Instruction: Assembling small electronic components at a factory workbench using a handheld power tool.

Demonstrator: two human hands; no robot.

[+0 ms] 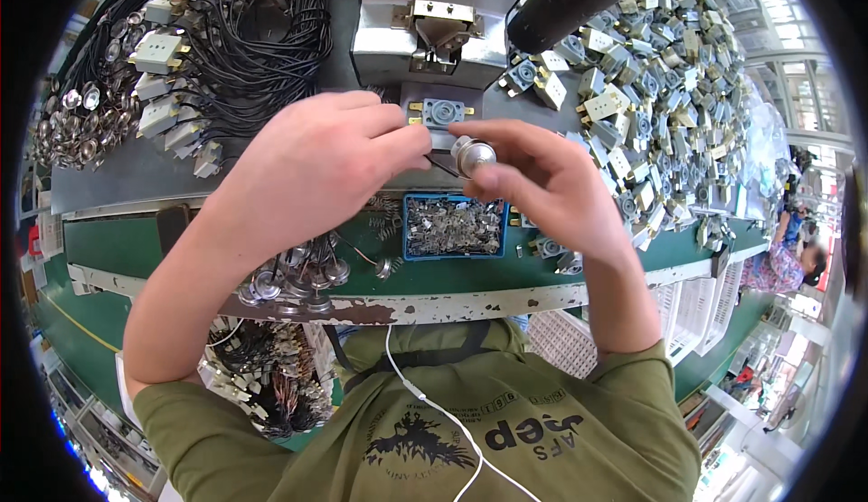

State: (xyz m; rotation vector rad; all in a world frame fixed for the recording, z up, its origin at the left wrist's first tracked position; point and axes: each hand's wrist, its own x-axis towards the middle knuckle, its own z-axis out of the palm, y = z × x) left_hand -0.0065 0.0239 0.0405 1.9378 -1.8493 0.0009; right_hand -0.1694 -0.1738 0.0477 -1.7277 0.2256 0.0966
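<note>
Between the thumb and fingers of my right hand (pixel 553 177) is a round metal sensor cap (pixel 474 157), its shiny face tilted toward me. A thin dark wire (pixel 443 167) runs from beside the cap to my left hand (pixel 330 159), whose thumb and forefinger pinch its end. The two hands almost meet above the steel bench plate. Just beyond them, a grey switch block (pixel 443 112) with brass side terminals sits on a plate below a metal press fixture (pixel 443 28). How the wire joins the cap is hidden.
A blue tray (pixel 457 257) of small metal clips lies nearer me. Several sensor caps (pixel 298 276) and springs (pixel 387 222) sit left of it. Black wired blocks (pixel 262 59) heap up at far left, and loose switch blocks (pixel 651 95) at right. A thick dark tube (pixel 588 0) hangs over.
</note>
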